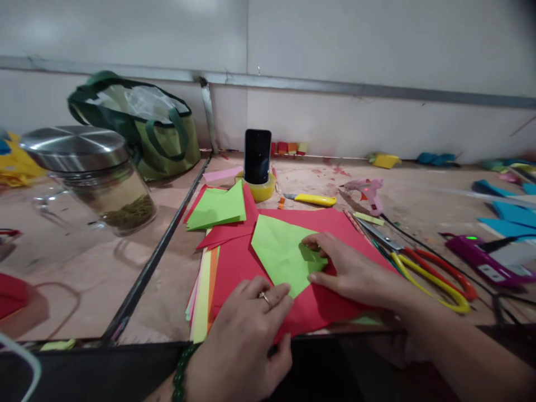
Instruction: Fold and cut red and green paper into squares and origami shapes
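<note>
A creased light green sheet of paper (280, 251) lies on a stack topped with red paper (234, 268). Its right corner is curled up, and my right hand (347, 271) holds it there, thumb below and bent fingers above. At the sheet's bottom corner, my left hand (255, 329) has its fingers together and bent, fingertips on the paper's edge. Part of that corner is hidden by the fingers. Further left, folded green papers (218, 206) rest on red pieces.
A phone (257, 156) stands in a tape roll (260, 191). Nearby are a yellow utility knife (314, 199), pink glue gun (366, 192), scissors (427, 271) and purple power strip (488, 259). A lidded glass jar (125, 195) and green bag (167, 139) are left.
</note>
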A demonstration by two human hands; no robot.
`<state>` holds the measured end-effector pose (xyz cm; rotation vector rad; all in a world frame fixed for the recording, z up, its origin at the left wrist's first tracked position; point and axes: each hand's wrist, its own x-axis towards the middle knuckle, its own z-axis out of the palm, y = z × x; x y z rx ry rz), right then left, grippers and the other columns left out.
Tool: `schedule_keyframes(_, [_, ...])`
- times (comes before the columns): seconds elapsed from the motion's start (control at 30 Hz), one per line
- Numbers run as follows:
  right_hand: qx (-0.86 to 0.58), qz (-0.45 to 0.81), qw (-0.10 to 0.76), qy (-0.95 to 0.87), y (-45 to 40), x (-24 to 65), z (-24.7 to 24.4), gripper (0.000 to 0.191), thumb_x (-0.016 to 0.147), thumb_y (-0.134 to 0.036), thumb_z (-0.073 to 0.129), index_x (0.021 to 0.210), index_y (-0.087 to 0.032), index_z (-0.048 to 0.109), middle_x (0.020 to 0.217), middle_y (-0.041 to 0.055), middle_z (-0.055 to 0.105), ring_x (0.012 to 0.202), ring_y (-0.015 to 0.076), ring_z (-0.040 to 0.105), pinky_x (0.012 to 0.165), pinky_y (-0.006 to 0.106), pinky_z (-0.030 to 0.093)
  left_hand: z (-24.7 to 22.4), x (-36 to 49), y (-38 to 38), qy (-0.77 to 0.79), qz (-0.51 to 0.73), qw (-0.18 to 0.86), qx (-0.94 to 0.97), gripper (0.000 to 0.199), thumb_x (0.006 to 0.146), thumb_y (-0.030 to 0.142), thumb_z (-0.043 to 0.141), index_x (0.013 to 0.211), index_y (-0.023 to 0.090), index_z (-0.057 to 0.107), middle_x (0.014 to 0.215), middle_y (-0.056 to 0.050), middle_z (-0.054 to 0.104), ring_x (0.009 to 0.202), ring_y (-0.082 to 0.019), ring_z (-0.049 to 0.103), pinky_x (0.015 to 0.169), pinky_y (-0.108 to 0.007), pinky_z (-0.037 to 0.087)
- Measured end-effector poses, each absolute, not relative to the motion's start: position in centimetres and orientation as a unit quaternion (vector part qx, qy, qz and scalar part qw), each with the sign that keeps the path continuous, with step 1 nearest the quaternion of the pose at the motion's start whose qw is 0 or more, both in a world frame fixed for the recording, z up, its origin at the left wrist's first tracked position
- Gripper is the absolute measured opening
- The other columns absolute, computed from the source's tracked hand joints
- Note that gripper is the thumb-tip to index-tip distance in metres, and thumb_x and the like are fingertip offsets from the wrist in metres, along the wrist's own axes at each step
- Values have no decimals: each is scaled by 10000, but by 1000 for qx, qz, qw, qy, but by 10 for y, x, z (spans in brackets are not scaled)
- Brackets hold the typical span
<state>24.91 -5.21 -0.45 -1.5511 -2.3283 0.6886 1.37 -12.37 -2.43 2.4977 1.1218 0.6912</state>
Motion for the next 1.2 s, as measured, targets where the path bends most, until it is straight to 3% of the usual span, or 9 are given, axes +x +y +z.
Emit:
schedule_keyframes(0.27, [-528,254,171,-792,-40,284,-10,392,775,-164,591,1165,-199,566,1061,88,653,946,239,633,851,419,542,-22,12,-124,388,246,165,873,423,784,154,559,1203,180,607,1231,-44,646,1012,-258,518,908,-444,489])
schedule_keyframes(0.37, [-528,189,185,-807,-43,278,2,359,745,-27,500,1024,-209,633,975,92,676,901,255,638,812,416,535,-18,14,-124,392,241,170,871,394,779,144,560,1167,190,615,1207,-40,651,1017,-252,516,911,-428,486])
schedule_keyframes(0.47, [-508,135,208,-825,-58,255,14,386,710,46,430,879,-211,662,972,84,666,953,256,607,867,424,490,-15,15,-126,397,232,173,871,358,771,137,572,1121,196,623,1169,-45,655,1024,-251,518,908,-413,485])
schedule_keyframes(0.6, [-367,173,158,-900,-77,231,15,468,686,53,462,1001,-223,671,1022,59,664,985,203,589,878,343,495,-12,17,-128,404,233,150,872,284,840,218,582,1122,195,609,1105,-70,656,1009,-255,540,894,-416,482])
schedule_keyframes(0.77, [-442,85,127,-884,-72,246,11,542,661,16,508,1146,-186,641,1192,112,626,1123,249,558,963,395,463,-4,30,-124,425,181,93,882,67,898,189,532,916,188,596,887,-62,643,859,-243,583,764,-386,511])
schedule_keyframes(0.93, [-466,84,94,-876,-75,249,11,599,683,27,466,1237,-160,593,1211,109,631,1121,234,578,976,371,465,8,56,-111,426,95,-13,900,173,847,34,501,942,124,613,843,-107,650,780,-267,630,681,-386,529])
schedule_keyframes(1.2, [-434,34,140,-889,-75,253,12,538,688,2,532,1197,-147,618,1274,145,585,1189,255,524,1001,407,454,13,47,-104,408,72,-32,909,224,801,-36,491,813,122,651,776,-108,667,704,-249,662,596,-329,520])
